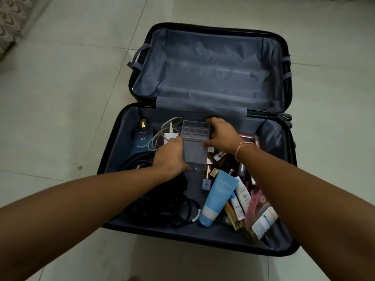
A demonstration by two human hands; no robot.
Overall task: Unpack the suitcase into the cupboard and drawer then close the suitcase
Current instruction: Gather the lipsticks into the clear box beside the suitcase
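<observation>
So the suitcase [203, 238] is laid wide open on a pale tiled floor [60, 98], lid half flopped to the far side with only grey lining showing in it. All the stuff is packed into the near half.

A clear plastic organizer box [195, 143] is being gripped from both sides, around the middle of that near half. The left hand [169, 157] is curled round its left edge and near corner, fingers wrapped on it. The right hand [221, 136] is clamped on the right edge, thumb at the near side and fingers hooked over the far end. A red-and-white thread band [242, 148] is worn on the right wrist. Whether the box is lifted or sitting on the lining can't really be told.

Just left of the box, a white charger with its cable [164, 132] is coiled up, touching the left hand's fingers. Further left, a blue perfume box [142, 139] is propped near the far-left corner. Black belts and cords [162, 201] are piled at the near left. On the right, a light blue tube [218, 197] is lying tilted among a heap of lipsticks and small tubes [239, 179], with a clear pouch of bottles [261, 218] at the near right.
</observation>
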